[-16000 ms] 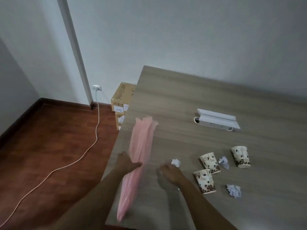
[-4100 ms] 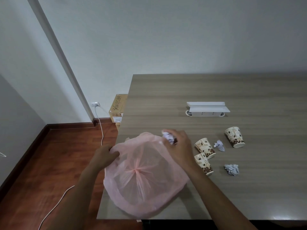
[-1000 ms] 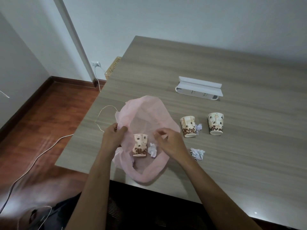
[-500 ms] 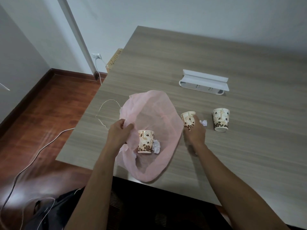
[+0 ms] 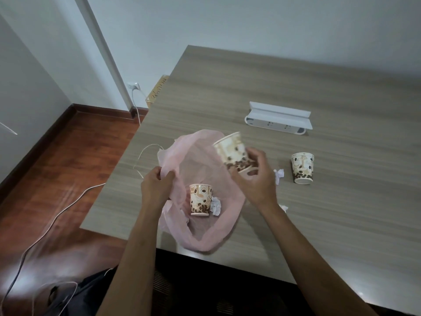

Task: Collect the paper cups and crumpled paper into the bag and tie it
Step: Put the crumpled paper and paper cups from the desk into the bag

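Lifted off the table since half a second ago, a cup now tilts over our bag, pinched in our right hand. Our left hand grips the bag's rim. Inside sit another cup and paper; beyond, a third cup, with more paper partly hidden behind our hand.

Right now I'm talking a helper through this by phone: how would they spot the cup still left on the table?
Find the white power strip at the far side of the table. Nearer than it, right of the pink bag, one cup stands alone, a paper ball beside it. The other cups are in the bag or in the right hand.
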Demonstrator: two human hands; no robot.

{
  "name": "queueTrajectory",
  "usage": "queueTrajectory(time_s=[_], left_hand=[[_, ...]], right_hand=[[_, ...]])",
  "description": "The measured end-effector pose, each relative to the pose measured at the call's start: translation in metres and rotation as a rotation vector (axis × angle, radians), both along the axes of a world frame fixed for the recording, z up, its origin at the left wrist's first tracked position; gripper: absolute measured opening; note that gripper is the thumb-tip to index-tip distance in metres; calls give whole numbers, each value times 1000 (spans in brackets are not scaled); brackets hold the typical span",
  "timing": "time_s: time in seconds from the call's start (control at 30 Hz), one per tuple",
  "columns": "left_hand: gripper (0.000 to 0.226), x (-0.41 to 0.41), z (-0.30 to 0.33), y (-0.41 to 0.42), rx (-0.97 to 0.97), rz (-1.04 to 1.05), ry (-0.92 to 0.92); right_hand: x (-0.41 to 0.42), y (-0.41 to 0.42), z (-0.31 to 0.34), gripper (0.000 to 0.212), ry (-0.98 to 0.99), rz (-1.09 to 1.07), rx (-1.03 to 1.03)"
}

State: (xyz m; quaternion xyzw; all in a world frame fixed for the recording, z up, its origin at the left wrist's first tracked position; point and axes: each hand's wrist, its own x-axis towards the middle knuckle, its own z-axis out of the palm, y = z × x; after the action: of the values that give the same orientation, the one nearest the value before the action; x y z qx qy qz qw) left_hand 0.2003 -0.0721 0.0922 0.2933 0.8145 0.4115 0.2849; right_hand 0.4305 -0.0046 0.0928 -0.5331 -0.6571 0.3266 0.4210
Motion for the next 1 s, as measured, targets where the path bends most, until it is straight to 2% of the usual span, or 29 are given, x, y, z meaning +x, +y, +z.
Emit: queueTrajectory(time_s=[0.13, 0.23, 0.3, 0.37, 0.43, 0.5, 0.57, 0.6, 0.73, 0.83, 0.93, 1.0], left_hand=[[33, 2, 1, -2, 19, 11, -14], [21, 5, 4, -3, 31, -2, -26], [15, 6, 5, -3, 43, -2, -16], [16, 5, 7, -5, 51, 3, -19], [20, 4, 6, -5, 48, 12, -23], [21, 2, 7, -5, 30, 34, -2], [16, -1, 11, -5, 29, 89, 61], [15, -3, 13, -6, 42, 132, 89], [13, -11, 19, -6, 162, 241, 121], [17, -12, 18, -6, 239, 207, 119], [22, -13, 18, -5, 296, 207, 112], [25, -16, 16, -5, 288, 224, 93]], right_hand=[[-30, 0, -8, 70, -252, 278, -69], [-45, 4, -13, 81, -376, 411, -137], [-39, 2, -18, 81, -409, 280, -60], [-20, 0, -31, 81, -432, 5, -51], [3, 0, -44, 80, -400, -151, -330], [19, 2, -49, 50, -295, -143, -560], [29, 5, -41, 18, -176, -183, -498], [31, 6, -31, 15, -101, -214, -445], [36, 9, 22, 11, 97, -276, -143], [42, 13, 37, 9, 74, -218, -154], [46, 15, 47, 7, 89, -279, -41], [48, 18, 49, 9, 59, -274, -59]])
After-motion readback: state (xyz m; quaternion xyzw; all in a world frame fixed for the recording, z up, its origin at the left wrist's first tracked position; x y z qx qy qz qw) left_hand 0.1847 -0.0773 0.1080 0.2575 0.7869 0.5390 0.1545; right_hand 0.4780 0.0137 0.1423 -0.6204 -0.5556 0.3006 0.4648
